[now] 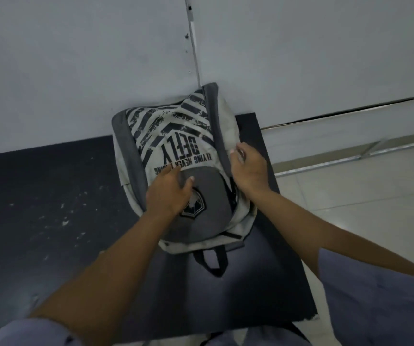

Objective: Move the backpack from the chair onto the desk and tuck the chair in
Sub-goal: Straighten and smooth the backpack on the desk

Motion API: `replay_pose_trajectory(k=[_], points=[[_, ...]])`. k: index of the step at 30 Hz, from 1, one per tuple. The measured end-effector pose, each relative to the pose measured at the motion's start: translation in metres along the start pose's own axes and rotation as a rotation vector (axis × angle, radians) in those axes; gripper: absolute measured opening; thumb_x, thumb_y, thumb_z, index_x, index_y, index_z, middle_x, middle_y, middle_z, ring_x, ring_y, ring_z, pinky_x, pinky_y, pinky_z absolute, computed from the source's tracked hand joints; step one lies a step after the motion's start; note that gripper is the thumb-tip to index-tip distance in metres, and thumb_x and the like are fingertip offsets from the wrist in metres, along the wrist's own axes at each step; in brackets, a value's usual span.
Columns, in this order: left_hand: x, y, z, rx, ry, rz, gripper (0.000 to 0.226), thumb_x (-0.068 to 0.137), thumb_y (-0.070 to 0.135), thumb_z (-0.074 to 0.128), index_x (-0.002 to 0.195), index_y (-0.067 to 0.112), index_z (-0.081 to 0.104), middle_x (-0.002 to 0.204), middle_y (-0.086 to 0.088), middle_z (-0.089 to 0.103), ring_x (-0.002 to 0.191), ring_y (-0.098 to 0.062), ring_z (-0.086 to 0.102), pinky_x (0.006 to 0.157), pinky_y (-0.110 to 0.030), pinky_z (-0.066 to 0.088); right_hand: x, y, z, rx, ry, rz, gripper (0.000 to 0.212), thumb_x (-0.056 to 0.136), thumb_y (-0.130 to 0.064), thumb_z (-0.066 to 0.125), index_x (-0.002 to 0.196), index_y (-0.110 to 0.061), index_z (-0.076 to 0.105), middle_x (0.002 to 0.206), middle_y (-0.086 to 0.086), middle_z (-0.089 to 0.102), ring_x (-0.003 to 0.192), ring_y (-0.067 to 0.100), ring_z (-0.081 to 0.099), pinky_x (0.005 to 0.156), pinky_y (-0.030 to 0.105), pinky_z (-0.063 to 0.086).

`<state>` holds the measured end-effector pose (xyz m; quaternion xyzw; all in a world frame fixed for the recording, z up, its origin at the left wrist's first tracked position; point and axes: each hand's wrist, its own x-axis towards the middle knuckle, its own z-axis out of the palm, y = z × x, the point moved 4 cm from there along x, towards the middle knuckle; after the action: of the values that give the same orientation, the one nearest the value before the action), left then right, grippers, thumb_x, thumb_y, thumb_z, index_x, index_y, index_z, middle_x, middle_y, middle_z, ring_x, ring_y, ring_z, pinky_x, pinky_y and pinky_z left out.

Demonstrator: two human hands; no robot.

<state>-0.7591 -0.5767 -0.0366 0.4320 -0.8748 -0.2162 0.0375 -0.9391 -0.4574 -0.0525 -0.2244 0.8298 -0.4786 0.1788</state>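
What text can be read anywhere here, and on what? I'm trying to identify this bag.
"BEFLY": large black print, upside down to the camera, on the backpack; middle letters uncertain.
"FLYING NEVER ...ING": smaller line beneath it, partly hidden by the left hand.
Shield badge on the pocket: unreadable.

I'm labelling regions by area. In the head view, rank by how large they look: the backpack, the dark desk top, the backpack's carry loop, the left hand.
1. dark desk top
2. backpack
3. left hand
4. carry loop, close to the hand, so unsure.
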Motion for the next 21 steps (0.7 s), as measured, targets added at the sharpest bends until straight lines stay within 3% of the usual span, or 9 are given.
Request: replay_pose_trajectory(k=[3,6,8,10,15,18,21], points=[[-0.021,-0.041,-0.001,-0.007,0.063,-0.046,0.041,0.093,0.047,0.057,0.105,0.009,0.067,0.109,-0.013,0.069,0.1,-0.038,0.066,0.082,-0.046,0.056,-0.038,0.004,0.017,-0.189,-0.038,-0.113,0.042,0.099,-0.031,0.057,0.133,-0.005,0.06,0.147,0.012,0.051,0.14,0.026,0.042,0.117,0.04,0.031],[-0.033,-0.076,0.004,-0.017,0.069,-0.093,0.047,0.087,0.053,0.05,0.087,0.008,0.063,0.089,-0.016,0.067,0.085,-0.04,0.065,0.071,-0.046,0.056,-0.061,0.016,0.034,-0.401,-0.07,-0.199,0.046,0.098,-0.033,0.056,0.136,-0.007,0.057,0.15,0.013,0.047,0.145,0.03,0.034,0.12,0.052,0.022],[-0.036,-0.089,0.01,-0.032,0.058,-0.116,0.047,0.087,0.054,0.054,0.086,0.007,0.063,0.088,-0.018,0.065,0.086,-0.041,0.063,0.07,-0.045,0.055,-0.072,0.02,0.043,-0.462,-0.115,-0.168,0.053,0.099,-0.035,0.054,0.145,-0.009,0.048,0.154,0.012,0.043,0.149,0.029,0.027,0.123,0.05,0.014],[-0.036,-0.095,0.017,-0.077,0.041,-0.145,0.044,0.09,0.048,0.063,0.091,0.005,0.066,0.09,-0.019,0.065,0.088,-0.04,0.063,0.07,-0.04,0.053,-0.078,0.024,0.049,-0.502,-0.12,-0.145,0.058,0.099,-0.036,0.054,0.149,-0.011,0.04,0.151,0.013,0.046,0.146,0.03,0.032,0.122,0.048,0.012],[-0.032,-0.096,0.037,-0.162,0.038,-0.209,0.055,0.085,0.048,0.074,0.118,0.005,0.069,0.12,-0.021,0.058,0.106,-0.04,0.061,0.09,-0.046,0.055,-0.077,0.034,0.062,-0.556,-0.096,-0.028,0.065,0.098,-0.038,0.056,0.152,-0.01,0.032,0.15,0.014,0.041,0.135,0.041,0.04,0.113,0.049,0.031],[-0.03,-0.099,0.043,-0.253,0.105,-0.302,0.049,0.083,0.038,0.079,0.117,0.004,0.071,0.121,-0.022,0.056,0.106,-0.039,0.061,0.094,-0.043,0.054,-0.069,0.035,0.062,-0.464,-0.056,0.027,0.045,0.1,-0.03,0.055,0.138,-0.007,0.049,0.138,0.013,0.049,0.121,0.034,0.052,0.096,0.039,0.044],[-0.027,-0.103,0.041,-0.383,0.178,-0.379,0.025,0.089,0.025,0.074,0.102,0.004,0.07,0.113,-0.021,0.062,0.1,-0.034,0.063,0.085,-0.033,0.05,-0.07,0.032,0.06,-0.343,-0.012,0.007,0.025,0.101,-0.026,0.052,0.119,-0.009,0.055,0.12,0.01,0.055,0.103,0.029,0.057,0.078,0.032,0.041]])
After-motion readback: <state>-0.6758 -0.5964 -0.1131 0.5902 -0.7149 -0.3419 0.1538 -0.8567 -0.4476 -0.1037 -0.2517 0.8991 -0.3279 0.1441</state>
